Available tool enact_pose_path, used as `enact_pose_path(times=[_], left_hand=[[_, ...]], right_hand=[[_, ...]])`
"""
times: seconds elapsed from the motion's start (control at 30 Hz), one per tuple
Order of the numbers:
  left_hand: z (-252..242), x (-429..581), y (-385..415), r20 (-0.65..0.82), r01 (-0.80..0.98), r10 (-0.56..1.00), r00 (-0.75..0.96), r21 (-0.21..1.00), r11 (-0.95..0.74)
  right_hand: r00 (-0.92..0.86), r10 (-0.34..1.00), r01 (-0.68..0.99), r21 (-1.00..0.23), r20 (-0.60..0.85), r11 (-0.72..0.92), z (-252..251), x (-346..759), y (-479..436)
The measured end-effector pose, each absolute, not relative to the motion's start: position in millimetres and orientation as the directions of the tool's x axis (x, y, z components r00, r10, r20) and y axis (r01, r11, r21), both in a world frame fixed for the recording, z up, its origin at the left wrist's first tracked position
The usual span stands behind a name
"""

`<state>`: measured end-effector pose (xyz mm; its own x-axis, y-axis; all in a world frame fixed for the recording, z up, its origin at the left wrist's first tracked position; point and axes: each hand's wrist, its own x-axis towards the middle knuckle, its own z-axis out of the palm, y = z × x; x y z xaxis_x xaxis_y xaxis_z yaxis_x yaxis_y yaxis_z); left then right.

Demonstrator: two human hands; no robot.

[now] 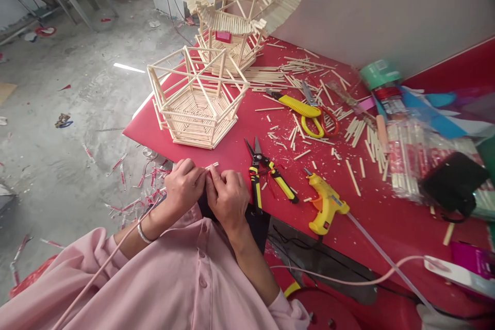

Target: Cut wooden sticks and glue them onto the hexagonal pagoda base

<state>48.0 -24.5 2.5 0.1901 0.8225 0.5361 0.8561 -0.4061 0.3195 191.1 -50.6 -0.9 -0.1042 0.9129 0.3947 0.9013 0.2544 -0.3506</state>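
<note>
Close to my body, at the table's front edge, my left hand [183, 184] and my right hand [229, 194] meet. Both are closed on short, pale wooden sticks [212, 165], whose ends show between the thumbs; fingers hide the rest, and I cannot tell how many there are. Just beyond them stands an open six-sided stick frame [181, 113] with a slatted floor. Right of my right hand lie yellow-and-black pruning shears [266, 167], blades apart. Farther right rests a yellow glue gun [325, 205] with a clear glue stick in its back.
A tiered stick pagoda [232, 20] stands behind the frame. Yellow-handled scissors [309, 113], a yellow cutter [297, 105] and loose sticks [301, 64] cover the red table [386, 221]. Plastic-wrapped chopstick packs [406, 160] lie at right. A pink cable [340, 281] crosses the front.
</note>
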Motion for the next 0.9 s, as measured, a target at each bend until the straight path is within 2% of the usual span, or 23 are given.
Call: enact_pose_path(times=[0.1, 0.23, 0.4, 0.9], left_hand=[[2, 49, -25, 0.52, 0.864, 0.835, 0.181, 0.322, -0.388], [1, 49, -25, 0.505, 0.864, 0.845, 0.178, 0.331, -0.38], [2, 47, -26, 0.504, 0.838, 0.84, 0.204, 0.354, -0.415], [1, 47, -25, 0.523, 0.854, 0.835, 0.173, 0.342, -0.392]], right_hand=[[-0.11, 0.93, 0.933, -0.287, 0.351, 0.219, -1, 191, -55], [-0.14, 0.957, 0.943, -0.259, 0.255, 0.207, 7, 195, -52], [-0.195, 0.948, 0.951, -0.187, 0.251, 0.245, 15, 198, -49], [-0.19, 0.949, 0.948, -0.202, 0.253, 0.244, 14, 197, -47]])
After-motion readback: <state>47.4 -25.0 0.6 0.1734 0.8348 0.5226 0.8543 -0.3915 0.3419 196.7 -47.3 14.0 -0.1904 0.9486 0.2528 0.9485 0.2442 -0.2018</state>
